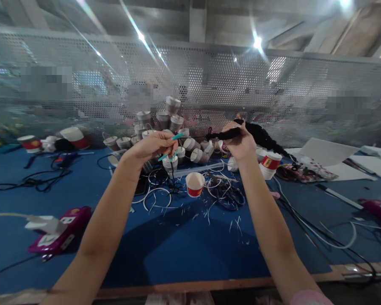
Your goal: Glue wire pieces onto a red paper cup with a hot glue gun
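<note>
My left hand point(157, 146) is raised above the left middle of the table, its fingers pinched together. Long teal nails show at the fingertips. A thin black cord point(173, 173) hangs down from the pinch toward the tabletop. Further right, my right hand point(240, 142) is wrapped around a fuzzy black braided bundle point(262, 137) that looks like yarn or hair. One thin end of it sticks out to the left, and a longer tail slopes down to the right. Between the hands, a red and white paper cup point(195, 185) stands upright on the table.
Many pale cups with thin handles point(174, 123) are piled against a perforated metal screen point(222, 80). White wire loops point(157, 200), blue-handled scissors point(230, 199) and scraps lie near the cup. Purple power strips point(62, 231) sit at both sides. Cables point(320, 233) cross the right side.
</note>
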`<state>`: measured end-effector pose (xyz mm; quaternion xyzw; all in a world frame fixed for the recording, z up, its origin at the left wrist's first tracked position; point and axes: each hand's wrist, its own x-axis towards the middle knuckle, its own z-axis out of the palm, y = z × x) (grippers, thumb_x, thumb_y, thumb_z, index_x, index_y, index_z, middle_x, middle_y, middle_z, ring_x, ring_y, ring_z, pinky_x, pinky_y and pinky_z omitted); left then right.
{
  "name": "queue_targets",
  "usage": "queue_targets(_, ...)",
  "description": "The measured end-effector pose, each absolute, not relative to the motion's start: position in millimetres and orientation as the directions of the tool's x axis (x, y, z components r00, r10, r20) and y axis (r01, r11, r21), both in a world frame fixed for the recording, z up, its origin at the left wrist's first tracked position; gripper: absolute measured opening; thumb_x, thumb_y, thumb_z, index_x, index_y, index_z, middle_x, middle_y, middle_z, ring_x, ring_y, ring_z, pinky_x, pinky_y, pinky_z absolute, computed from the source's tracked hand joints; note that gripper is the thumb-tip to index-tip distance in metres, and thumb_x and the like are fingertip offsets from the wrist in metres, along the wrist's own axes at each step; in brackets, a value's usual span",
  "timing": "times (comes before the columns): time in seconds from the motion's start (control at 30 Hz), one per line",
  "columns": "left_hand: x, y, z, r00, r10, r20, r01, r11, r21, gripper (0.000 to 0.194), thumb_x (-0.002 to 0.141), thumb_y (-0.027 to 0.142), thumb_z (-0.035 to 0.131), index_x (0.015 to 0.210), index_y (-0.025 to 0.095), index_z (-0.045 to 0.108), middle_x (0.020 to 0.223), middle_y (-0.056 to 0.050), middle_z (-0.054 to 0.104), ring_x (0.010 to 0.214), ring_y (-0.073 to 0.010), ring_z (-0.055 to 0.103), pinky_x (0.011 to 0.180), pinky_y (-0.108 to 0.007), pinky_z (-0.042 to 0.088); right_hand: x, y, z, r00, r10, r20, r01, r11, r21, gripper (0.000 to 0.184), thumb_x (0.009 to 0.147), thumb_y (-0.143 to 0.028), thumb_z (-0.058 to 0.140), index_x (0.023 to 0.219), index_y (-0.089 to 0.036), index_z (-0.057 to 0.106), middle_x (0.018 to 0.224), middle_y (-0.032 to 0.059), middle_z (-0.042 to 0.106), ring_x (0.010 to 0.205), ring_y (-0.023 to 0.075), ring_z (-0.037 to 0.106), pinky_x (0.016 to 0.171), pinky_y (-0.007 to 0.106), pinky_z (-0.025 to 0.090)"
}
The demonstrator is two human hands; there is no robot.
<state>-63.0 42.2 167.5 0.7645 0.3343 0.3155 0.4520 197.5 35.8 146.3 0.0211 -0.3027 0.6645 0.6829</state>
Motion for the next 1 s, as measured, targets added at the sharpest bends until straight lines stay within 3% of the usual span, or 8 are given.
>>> queue_targets(0.23, -42.2, 38.6, 155.7, 0.642, 0.757, 0.126, 0.336, -0.425, 0.841, 0.030, 0.076, 0.046, 0.053, 0.071, 0.018, 0.062, 0.055, -0.002, 0.060, 0.054, -0.0125, 0.058, 0.052, -0.023, 0.044, 182.7, 24.9, 144.4, -0.109, 0.869, 0.482, -0.967, 0.020, -0.254, 0.037, 0.087, -0.010, 0.042, 0.054, -0.021, 0.031, 0.044, -0.0079, 0.034, 0.039, 0.0055, 0.036, 0.044, 0.019, 0.036)
queue_targets(0.33, -33.3, 34.5, 152.0, 0.640, 0.749, 0.168, 0.340, -0.472, 0.813, 0.034, 0.077, 0.043, 0.053, 0.100, 0.020, 0.059, 0.090, -0.006, 0.067, 0.079, -0.0167, 0.063, 0.067, -0.027, 0.049, 176.8, 20.3, 146.3, -0.118, 0.887, 0.447, -0.955, 0.023, -0.297, 0.037, 0.088, -0.011, 0.043, 0.054, -0.021, 0.032, 0.042, -0.0087, 0.033, 0.036, 0.0055, 0.033, 0.043, 0.019, 0.034)
queue_targets(0.4, -30.4, 30.7, 153.0, 0.652, 0.723, 0.229, 0.311, -0.530, 0.789, 0.043, 0.076, 0.039, 0.055, 0.115, 0.022, 0.052, 0.113, -0.008, 0.060, 0.096, -0.0198, 0.060, 0.076, -0.029, 0.049, 175.1, 18.7, 147.8, -0.129, 0.903, 0.410, -0.951, 0.004, -0.309, 0.037, 0.090, -0.015, 0.041, 0.055, -0.021, 0.034, 0.042, -0.0089, 0.033, 0.035, 0.0054, 0.033, 0.042, 0.019, 0.033)
queue_targets(0.47, -28.4, 25.6, 155.2, 0.672, 0.675, 0.305, 0.245, -0.591, 0.769, 0.046, 0.076, 0.035, 0.053, 0.120, 0.022, 0.050, 0.123, -0.009, 0.055, 0.105, -0.0218, 0.055, 0.083, -0.031, 0.047, 174.7, 18.0, 148.4, -0.138, 0.903, 0.408, -0.952, -0.008, -0.305, 0.037, 0.092, -0.017, 0.037, 0.056, -0.021, 0.036, 0.042, -0.0088, 0.033, 0.034, 0.0055, 0.032, 0.041, 0.020, 0.033)
queue_targets(0.57, -23.0, 14.2, 157.7, 0.612, 0.656, 0.442, 0.202, -0.670, 0.714, 0.043, 0.077, 0.034, 0.051, 0.117, 0.020, 0.054, 0.118, -0.009, 0.059, 0.105, -0.0231, 0.056, 0.086, -0.033, 0.046, 174.2, 18.3, 147.6, -0.158, 0.865, 0.477, -0.946, 0.006, -0.325, 0.031, 0.092, -0.017, 0.038, 0.062, -0.021, 0.042, 0.043, -0.0089, 0.032, 0.035, 0.0056, 0.031, 0.039, 0.019, 0.032)
queue_targets(0.7, -11.5, -1.3, 157.3, 0.449, 0.684, 0.575, 0.347, -0.726, 0.593, 0.037, 0.073, 0.028, 0.056, 0.108, 0.017, 0.062, 0.103, -0.006, 0.068, 0.091, -0.0201, 0.062, 0.081, -0.033, 0.049, 172.5, 17.9, 146.8, -0.171, 0.837, 0.520, -0.927, 0.043, -0.374, 0.022, 0.089, -0.016, 0.044, 0.068, -0.021, 0.046, 0.044, -0.0099, 0.029, 0.034, 0.0043, 0.030, 0.039, 0.017, 0.030)
queue_targets(1.0, -6.5, -2.4, 153.5, 0.370, 0.665, 0.648, 0.388, -0.745, 0.543, 0.027, 0.069, 0.023, 0.059, 0.094, 0.017, 0.069, 0.085, -0.003, 0.072, 0.077, -0.0167, 0.066, 0.072, -0.027, 0.053, 168.6, 11.3, 151.9, -0.140, 0.873, 0.467, -0.829, 0.155, -0.538, 0.017, 0.089, -0.030, 0.044, 0.075, -0.023, 0.052, 0.044, -0.0095, 0.024, 0.034, 0.0060, 0.025, 0.039, 0.020, 0.030)
